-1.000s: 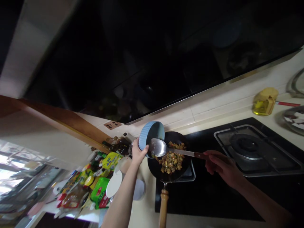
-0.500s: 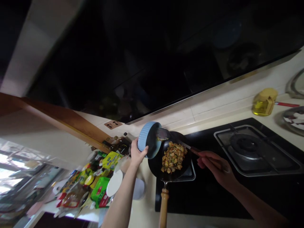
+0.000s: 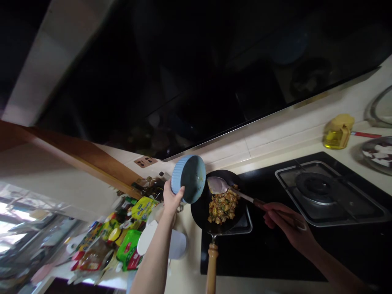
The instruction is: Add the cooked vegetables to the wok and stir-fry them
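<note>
Packets and jars [image 3: 122, 232] crowd the counter at the far left, with a white lid [image 3: 147, 238] just beside them. The left hand [image 3: 171, 199] grips a blue bowl [image 3: 188, 179] by its lower rim, thumb on the inside, fingers behind; the bowl is tipped on edge, its inside facing the pan and looking scraped out. The pan [image 3: 202, 208] sits on the left burner of the stove [image 3: 275, 241], holding a heap of stir-fried food [image 3: 223, 204]; its wooden handle [image 3: 210, 267] points toward the person. A spatula [image 3: 218, 185] hovers over the pan's far side, apart from the bowl. The right hand [image 3: 288, 224] is closed around the spatula's handle. The right burner [image 3: 318, 188] is bare. An oil bottle [image 3: 337, 132] stands on the counter beyond it.
</note>
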A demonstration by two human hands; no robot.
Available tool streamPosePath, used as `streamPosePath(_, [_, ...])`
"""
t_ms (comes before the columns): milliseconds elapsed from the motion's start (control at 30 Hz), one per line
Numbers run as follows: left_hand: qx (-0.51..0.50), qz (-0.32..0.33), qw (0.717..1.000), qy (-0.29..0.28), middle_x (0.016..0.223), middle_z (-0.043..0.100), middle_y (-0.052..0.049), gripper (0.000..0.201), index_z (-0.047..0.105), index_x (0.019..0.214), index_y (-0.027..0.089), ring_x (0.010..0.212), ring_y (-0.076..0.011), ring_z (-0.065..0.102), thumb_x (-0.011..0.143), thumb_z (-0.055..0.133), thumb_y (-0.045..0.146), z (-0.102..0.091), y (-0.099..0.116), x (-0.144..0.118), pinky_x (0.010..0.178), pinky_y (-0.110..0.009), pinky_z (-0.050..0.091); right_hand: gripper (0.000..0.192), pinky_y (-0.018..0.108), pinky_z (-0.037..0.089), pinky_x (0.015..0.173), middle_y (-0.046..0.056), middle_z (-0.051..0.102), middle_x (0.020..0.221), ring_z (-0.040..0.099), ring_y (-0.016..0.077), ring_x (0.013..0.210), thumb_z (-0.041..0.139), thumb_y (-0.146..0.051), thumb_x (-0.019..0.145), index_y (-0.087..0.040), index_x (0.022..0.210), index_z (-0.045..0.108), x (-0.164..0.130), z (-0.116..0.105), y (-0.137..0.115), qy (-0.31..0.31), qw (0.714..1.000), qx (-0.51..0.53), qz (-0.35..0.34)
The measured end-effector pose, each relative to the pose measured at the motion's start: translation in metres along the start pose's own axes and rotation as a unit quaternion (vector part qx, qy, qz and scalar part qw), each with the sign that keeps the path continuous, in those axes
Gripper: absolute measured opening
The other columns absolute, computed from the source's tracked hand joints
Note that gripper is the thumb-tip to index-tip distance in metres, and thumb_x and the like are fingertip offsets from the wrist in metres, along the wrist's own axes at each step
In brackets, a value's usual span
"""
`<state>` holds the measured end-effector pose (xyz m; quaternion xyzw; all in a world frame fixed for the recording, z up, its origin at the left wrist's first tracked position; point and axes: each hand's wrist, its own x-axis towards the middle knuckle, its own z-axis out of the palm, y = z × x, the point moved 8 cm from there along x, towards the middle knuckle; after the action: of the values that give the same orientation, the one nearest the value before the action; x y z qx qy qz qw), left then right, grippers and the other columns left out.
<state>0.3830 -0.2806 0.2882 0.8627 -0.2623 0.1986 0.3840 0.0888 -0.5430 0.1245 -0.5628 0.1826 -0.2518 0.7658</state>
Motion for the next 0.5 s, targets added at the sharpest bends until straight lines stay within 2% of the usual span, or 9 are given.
streamPosePath(100, [-0.078, -0.086, 0.993, 0.018, 0.080, 0.062, -0.006, 0.056, 0.060, 0.098, 0.014, 0.075, -0.0237, 0.058, 0.058, 0.067, 0.052, -0.003, -0.020, -0.001, 0.075, -0.038, 0.047, 0.035, 0.032, 0.057, 0.061, 0.005, 0.071, 0.073, 0.067, 0.0195, 0.062, 0.068, -0.047, 0.075, -0.019, 0.095, 0.064, 0.004, -0.002, 0.011, 0.042, 0.999, 0.029, -0.005])
streamPosePath(200, [-0.168, -0.150, 0.973, 0.048, 0.076, 0.063, -0.004, 0.047, 0.063, 0.090, 0.014, 0.072, -0.0207, 0.058, 0.059, 0.067, 0.050, -0.001, -0.036, -0.005, 0.073, -0.035, 0.047, 0.034, 0.032, 0.057, 0.059, 0.006, 0.071, 0.073, 0.067, 0.0192, 0.060, 0.069, -0.046, 0.074, -0.018, 0.093, 0.064, 0.002, 0.002, 0.015, 0.040, 0.998, 0.044, -0.007])
streamPosePath(367, [-0.228, -0.199, 0.949, 0.087, 0.079, 0.065, -0.005, 0.046, 0.063, 0.094, 0.014, 0.076, -0.0207, 0.060, 0.067, 0.061, 0.051, 0.013, -0.046, -0.012, 0.075, -0.035, 0.048, 0.030, 0.030, 0.056, 0.057, 0.006, 0.070, 0.072, 0.066, 0.0184, 0.060, 0.067, -0.044, 0.077, -0.018, 0.092, 0.066, -0.018, 0.012, 0.016, -0.004, 0.999, 0.048, 0.019])
streamPosePath(500, [-0.284, -0.245, 0.921, 0.109, 0.082, 0.066, -0.006, 0.048, 0.062, 0.100, 0.014, 0.077, -0.0208, 0.062, 0.070, 0.058, 0.051, 0.021, -0.052, -0.019, 0.074, -0.035, 0.050, 0.029, 0.029, 0.056, 0.057, 0.005, 0.069, 0.068, 0.065, 0.0181, 0.060, 0.067, -0.045, 0.076, -0.019, 0.089, 0.068, -0.034, 0.005, 0.015, -0.006, 0.999, 0.037, 0.028])
